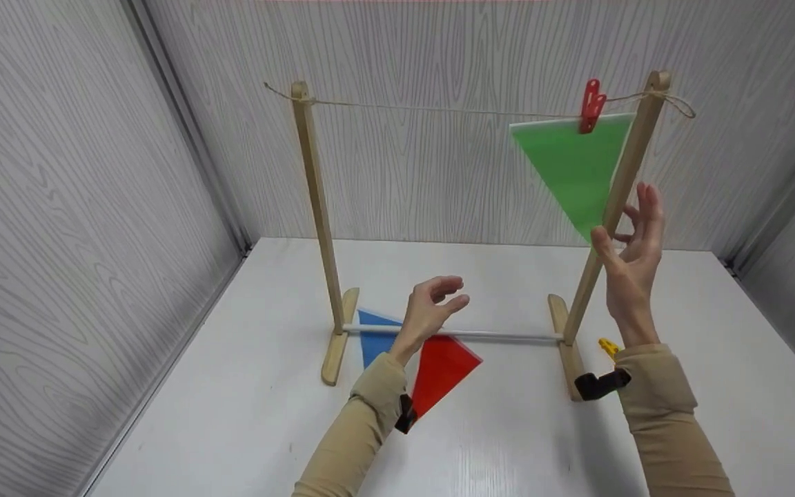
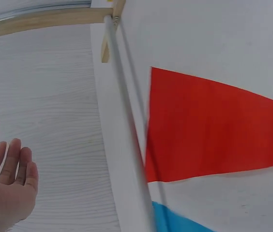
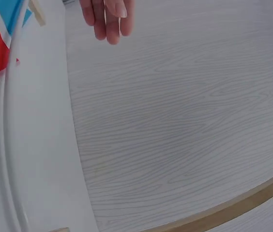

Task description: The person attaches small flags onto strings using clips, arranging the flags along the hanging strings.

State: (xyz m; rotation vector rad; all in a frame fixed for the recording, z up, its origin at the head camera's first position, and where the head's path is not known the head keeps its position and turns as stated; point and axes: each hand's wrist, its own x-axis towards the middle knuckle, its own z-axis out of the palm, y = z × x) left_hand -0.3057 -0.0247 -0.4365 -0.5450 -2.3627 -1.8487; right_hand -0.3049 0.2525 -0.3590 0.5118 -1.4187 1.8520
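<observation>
A green triangular pennant (image 1: 573, 169) hangs from a string (image 1: 432, 109), held by a red clothespin (image 1: 591, 107) close to the right wooden post (image 1: 635, 152). My right hand (image 1: 635, 259) is beside that post, thumb near the pennant's lower tip and fingers extended, with nothing held. Lower and farther left, my left hand (image 1: 432, 307) hovers above the white crossbar (image 1: 501, 335), fingers loosely bent and holding nothing. Beneath it lie a red pennant (image 2: 209, 125) and a blue pennant (image 1: 378, 338), partly hidden by the left arm in the head view.
The left wooden post (image 1: 318, 207) carries the string's other end. A yellow clothespin (image 1: 608, 347) lies on the white table (image 1: 232, 414) near the right wooden foot (image 1: 568, 345), partly covered by the right sleeve. Grey wood-patterned panels (image 1: 439, 41) surround the table.
</observation>
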